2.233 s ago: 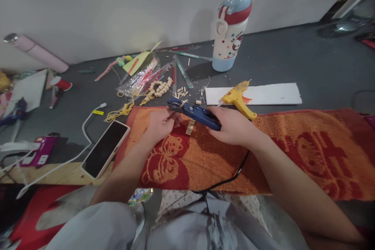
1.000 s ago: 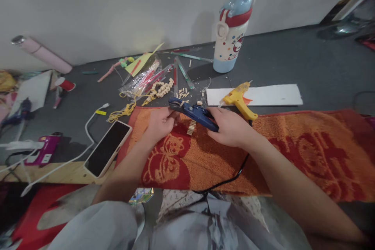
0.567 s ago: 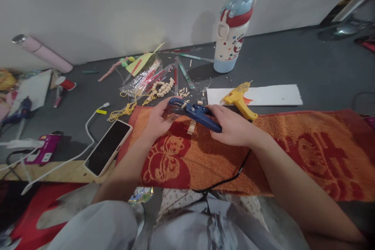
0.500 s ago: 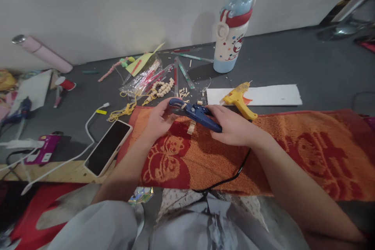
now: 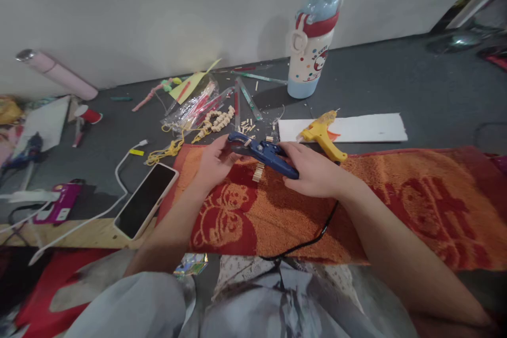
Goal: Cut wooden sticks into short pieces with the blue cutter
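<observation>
My right hand (image 5: 311, 169) is wrapped around the handle of a dark blue plier-like hand tool (image 5: 266, 156), held above an orange and red towel (image 5: 293, 222). At the tool's curved left end, my left hand (image 5: 216, 162) has its fingers curled together; whatever they pinch is hidden. A tiny pale wooden piece (image 5: 248, 142) shows at that curved end. Below the tool, a short row of small wooden pieces (image 5: 259, 172) lies on the towel. More cut bits (image 5: 247, 127) are scattered just beyond the towel's far edge.
A yellow glue gun (image 5: 322, 134) rests on a white board (image 5: 368, 128). Behind stands a cartoon bottle (image 5: 311, 60). Left are a phone (image 5: 146, 200), a white cable (image 5: 121, 179), yellow cord (image 5: 166, 150), a string of wooden pieces (image 5: 217, 119) and plastic packets (image 5: 194, 103). A black cord (image 5: 312, 240) crosses the towel.
Both hands and the blue tool stay almost in the same place. The whole view has shifted very slightly.
</observation>
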### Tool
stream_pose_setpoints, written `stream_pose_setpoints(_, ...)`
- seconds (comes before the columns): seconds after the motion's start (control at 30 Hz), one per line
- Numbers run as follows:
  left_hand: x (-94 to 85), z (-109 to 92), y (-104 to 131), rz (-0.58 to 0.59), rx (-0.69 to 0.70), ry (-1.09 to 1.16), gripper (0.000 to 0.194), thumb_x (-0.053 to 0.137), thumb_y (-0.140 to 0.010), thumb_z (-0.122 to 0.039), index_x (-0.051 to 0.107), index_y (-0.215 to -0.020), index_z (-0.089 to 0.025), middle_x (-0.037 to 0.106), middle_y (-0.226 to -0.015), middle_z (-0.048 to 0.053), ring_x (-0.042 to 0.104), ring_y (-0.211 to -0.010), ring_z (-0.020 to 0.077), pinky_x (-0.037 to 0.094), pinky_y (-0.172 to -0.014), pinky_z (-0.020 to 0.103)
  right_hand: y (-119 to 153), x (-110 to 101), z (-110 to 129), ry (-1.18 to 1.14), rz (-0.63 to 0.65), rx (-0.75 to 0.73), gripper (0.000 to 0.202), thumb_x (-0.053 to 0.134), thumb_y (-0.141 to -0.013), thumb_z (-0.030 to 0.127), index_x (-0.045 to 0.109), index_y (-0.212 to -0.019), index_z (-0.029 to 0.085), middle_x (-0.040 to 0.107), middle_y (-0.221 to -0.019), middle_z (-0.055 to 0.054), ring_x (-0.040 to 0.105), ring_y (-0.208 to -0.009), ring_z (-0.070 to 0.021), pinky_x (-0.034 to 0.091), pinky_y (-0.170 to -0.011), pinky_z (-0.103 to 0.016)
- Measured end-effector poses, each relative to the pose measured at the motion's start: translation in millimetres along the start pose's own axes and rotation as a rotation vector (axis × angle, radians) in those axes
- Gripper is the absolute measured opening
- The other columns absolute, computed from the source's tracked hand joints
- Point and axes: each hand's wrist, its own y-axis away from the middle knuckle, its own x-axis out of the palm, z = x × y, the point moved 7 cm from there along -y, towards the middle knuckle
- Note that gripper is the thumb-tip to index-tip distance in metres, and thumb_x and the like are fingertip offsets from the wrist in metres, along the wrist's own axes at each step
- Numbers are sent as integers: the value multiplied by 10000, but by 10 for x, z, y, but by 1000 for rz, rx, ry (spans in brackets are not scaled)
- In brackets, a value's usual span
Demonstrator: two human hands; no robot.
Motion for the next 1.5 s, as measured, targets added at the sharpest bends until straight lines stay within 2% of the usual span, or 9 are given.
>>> stream_pose_setpoints(0.17, 42, -6, 26, -11, -115, -178, 269, 488, -850, -245, 640, -648, -152, 627, -538, -6, 587, -505, 105, 481, -544, 206, -14, 21, -12, 88, -69, 49, 656, 522, -695, 293, 426, -1287, 29, 565, -1161, -215, 534, -1068, -353, 419, -937, -469)
stream_pose_setpoints(0.37, 59, -58, 56, 21, -85, -169, 297, 453, -851, -231, 578, -591, -156, 569, -478, -27, 494, -385, 67, 392, -432, 173, -13, 75, -14, 42, -67, 11, 672, 513, -694, 294, 383, -1309, 56, 539, -1191, -217, 515, -1109, -360, 405, -956, -504)
stream_pose_setpoints(0.73, 85, -151, 57, 89, -155, 134, 445, 604, -780, -534, 560, -575, -142, 532, -451, 6, 482, -343, 76, 376, -315, 161, 2, 37, -5, -29, -47, -88, 715, 530, -662, 249, 342, -1338, 115, 493, -1259, -188, 465, -1187, -340, 373, -1003, -506)
stream_pose_setpoints(0.97, 98, -102, 52, 126, -165, 127, 489, 557, -789, -597, 595, -629, -137, 555, -468, 13, 504, -347, 83, 390, -323, 171, -11, 55, -33, -46, 0, -61, 753, 540, -662, 255, 335, -1368, 91, 479, -1293, -194, 460, -1202, -334, 370, -1017, -479)
stream_pose_setpoints(1.07, 87, -82, 32, 110, -139, 64, 484, 527, -816, -585, 594, -634, -142, 600, -513, 24, 544, -401, 98, 449, -407, 203, -24, 45, -51, -47, -24, -33, 737, 548, -660, 258, 357, -1353, 90, 519, -1225, -188, 503, -1138, -333, 402, -978, -477)
stream_pose_setpoints(1.17, 13, -122, 3, 15, -36, -46, 491, 474, -857, -564, 601, -628, -149, 645, -603, 42, 613, -567, 125, 503, -566, 236, -30, 15, -66, -43, -62, -16, 702, 547, -662, 270, 389, -1316, 68, 538, -1168, -196, 521, -1088, -338, 414, -953, -484)
stream_pose_setpoints(1.27, -179, -98, -2, -232, 13, -19, 476, 439, -879, -555, 603, -672, -159, 625, -616, 26, 598, -602, 113, 490, -607, 234, -26, -16, -73, -56, -88, -7, 684, 542, -675, 294, 395, -1300, 57, 546, -1136, -198, 525, -1058, -337, 419, -933, -489)
stream_pose_setpoints(1.37, -364, -20, 4, -451, -3, 195, 451, 507, -853, -542, 523, -603, -168, 496, -493, -29, 461, -444, 71, 438, -509, 211, -20, -27, -66, -77, -95, -7, 671, 529, -689, 307, 389, -1301, 70, 545, -1146, -196, 527, -1056, -332, 424, -918, -489)
stream_pose_setpoints(1.5, -487, -141, -12, -544, 30, 514, 475, 563, -833, -516, 413, -535, -177, 342, -400, -77, 300, -352, 42, 469, -526, 228, -19, -8, -43, -77, -104, -27, 685, 529, -674, 289, 383, -1305, 67, 545, -1157, -198, 520, -1090, -328, 396, -965, -480)
